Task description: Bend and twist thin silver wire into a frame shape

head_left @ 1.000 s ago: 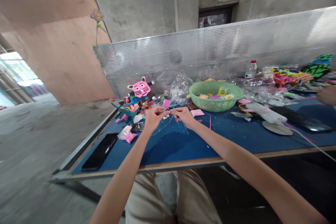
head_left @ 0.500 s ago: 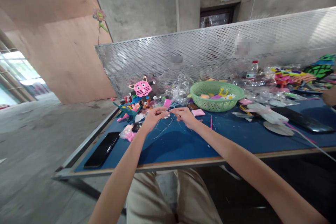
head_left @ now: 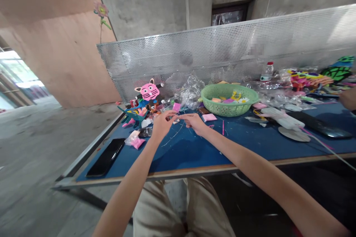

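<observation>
My left hand [head_left: 162, 122] and my right hand [head_left: 194, 121] meet above the blue table [head_left: 194, 152], fingertips nearly touching. Both hands pinch thin wire [head_left: 174, 136], whose loose strands hang down and spread over the tabletop. Whatever else is between the fingertips is too small to make out. Just behind my left fingers lies a pink packet [head_left: 176, 106]. Another pink packet [head_left: 209, 117] rests to the right of my right hand, near a thin pink stick [head_left: 223, 127].
A green basket [head_left: 229, 109] holding colourful pieces stands behind my right hand. A pink cat face [head_left: 149, 91] and clay figures are at the back left, a black phone [head_left: 105, 157] at the front left. Another person's hand [head_left: 348, 99] shows at the right edge.
The camera view has shifted slightly. My left hand has turned a little, its fingers more curled over the wire; my right hand keeps its pinch close to the same spot.
</observation>
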Demonstrator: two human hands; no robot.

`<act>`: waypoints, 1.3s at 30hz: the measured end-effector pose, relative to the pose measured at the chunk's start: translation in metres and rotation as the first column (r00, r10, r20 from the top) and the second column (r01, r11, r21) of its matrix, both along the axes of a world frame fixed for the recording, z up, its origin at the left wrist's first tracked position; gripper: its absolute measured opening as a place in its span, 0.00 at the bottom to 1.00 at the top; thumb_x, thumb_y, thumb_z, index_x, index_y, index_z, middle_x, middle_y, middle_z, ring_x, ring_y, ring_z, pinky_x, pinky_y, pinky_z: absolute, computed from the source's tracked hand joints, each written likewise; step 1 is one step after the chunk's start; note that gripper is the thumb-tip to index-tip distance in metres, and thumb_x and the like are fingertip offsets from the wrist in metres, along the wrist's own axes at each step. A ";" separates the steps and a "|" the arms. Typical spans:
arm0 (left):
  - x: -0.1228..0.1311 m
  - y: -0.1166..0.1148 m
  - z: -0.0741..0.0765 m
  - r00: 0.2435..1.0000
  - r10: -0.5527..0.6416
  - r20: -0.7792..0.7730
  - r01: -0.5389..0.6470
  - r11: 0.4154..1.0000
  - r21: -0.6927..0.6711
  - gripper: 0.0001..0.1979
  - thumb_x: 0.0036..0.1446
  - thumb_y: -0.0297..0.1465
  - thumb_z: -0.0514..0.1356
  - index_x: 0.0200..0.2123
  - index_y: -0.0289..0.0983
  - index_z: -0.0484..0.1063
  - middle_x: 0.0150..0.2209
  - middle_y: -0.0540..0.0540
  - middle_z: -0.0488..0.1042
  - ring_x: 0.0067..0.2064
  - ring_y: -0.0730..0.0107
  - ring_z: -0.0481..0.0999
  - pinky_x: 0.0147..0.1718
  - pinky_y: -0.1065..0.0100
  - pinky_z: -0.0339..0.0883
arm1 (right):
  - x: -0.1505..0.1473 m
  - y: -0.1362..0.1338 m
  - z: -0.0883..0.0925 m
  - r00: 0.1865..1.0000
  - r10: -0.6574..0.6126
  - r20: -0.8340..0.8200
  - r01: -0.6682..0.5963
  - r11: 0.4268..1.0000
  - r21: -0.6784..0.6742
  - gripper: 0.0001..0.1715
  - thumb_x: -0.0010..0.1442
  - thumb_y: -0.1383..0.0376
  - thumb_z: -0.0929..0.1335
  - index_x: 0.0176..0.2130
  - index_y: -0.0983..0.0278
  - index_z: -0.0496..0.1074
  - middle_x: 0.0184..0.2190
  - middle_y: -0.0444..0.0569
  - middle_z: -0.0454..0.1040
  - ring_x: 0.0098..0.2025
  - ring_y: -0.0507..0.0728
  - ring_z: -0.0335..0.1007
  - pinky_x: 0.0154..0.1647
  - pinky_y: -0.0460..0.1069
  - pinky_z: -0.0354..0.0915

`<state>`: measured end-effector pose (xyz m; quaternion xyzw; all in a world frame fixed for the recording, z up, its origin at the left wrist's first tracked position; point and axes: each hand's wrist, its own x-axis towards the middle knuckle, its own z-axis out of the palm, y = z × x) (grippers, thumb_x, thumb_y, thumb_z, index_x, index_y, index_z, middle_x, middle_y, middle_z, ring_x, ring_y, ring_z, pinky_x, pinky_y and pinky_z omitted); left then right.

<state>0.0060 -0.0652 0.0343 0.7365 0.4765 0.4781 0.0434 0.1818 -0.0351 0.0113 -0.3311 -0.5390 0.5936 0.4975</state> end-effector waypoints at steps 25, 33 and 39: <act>-0.002 0.006 0.000 0.982 0.073 -0.177 -0.064 0.996 0.057 0.07 0.62 0.35 0.61 0.40 0.38 0.74 0.38 0.43 0.78 0.29 0.67 0.75 0.34 0.68 0.61 | 0.000 -0.006 0.002 0.954 -0.231 0.191 0.133 0.897 0.421 0.18 0.56 0.53 0.70 0.34 0.65 0.78 0.15 0.43 0.70 0.18 0.51 0.64 0.23 0.46 0.58; -0.002 0.010 0.002 0.990 0.088 -0.108 -0.087 0.996 0.012 0.07 0.60 0.32 0.62 0.41 0.39 0.76 0.34 0.44 0.79 0.27 0.66 0.74 0.31 0.69 0.60 | -0.001 -0.005 0.002 0.953 -0.219 0.208 0.110 0.892 0.438 0.15 0.57 0.56 0.69 0.34 0.65 0.78 0.14 0.42 0.69 0.18 0.51 0.64 0.25 0.46 0.58; -0.007 0.005 0.002 0.977 -0.088 0.193 0.132 0.965 -0.227 0.17 0.54 0.46 0.65 0.34 0.38 0.81 0.27 0.48 0.78 0.21 0.69 0.70 0.26 0.68 0.60 | 0.002 -0.005 0.003 0.935 -0.279 0.218 0.151 0.872 0.465 0.16 0.58 0.55 0.69 0.34 0.65 0.78 0.15 0.43 0.70 0.19 0.52 0.64 0.25 0.47 0.59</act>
